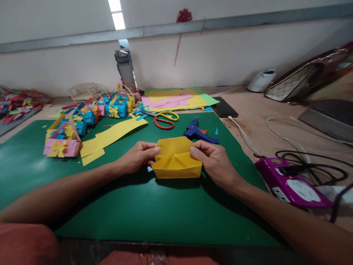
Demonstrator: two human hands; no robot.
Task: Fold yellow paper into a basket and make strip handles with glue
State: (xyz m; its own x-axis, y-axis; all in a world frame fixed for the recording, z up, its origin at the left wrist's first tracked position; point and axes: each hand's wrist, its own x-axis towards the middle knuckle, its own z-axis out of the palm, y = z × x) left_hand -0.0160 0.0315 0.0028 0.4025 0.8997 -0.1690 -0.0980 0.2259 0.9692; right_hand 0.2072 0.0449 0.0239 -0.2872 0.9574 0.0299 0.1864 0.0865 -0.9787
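Note:
A folded yellow paper box [177, 172] is held just over the green mat [132, 213], its near wall raised and its far flap standing up. My left hand [138, 156] pinches the box's left edge between thumb and fingers. On the opposite edge, my right hand [216, 162] grips the paper the same way, thumb on the inside. Behind the box lies a blue glue gun [197, 132], close to my right hand. Scissors [165, 119] with red and yellow handles rest farther back. Yellow paper strips [113, 134] lie to the left.
Several small paper baskets with bows, including a pink basket [62, 147], stand at the left. Coloured paper sheets [179, 99] are stacked at the back beside a black phone [224, 106]. A purple power strip [292, 184] with cables sits at right. A grey bottle [125, 68] stands behind.

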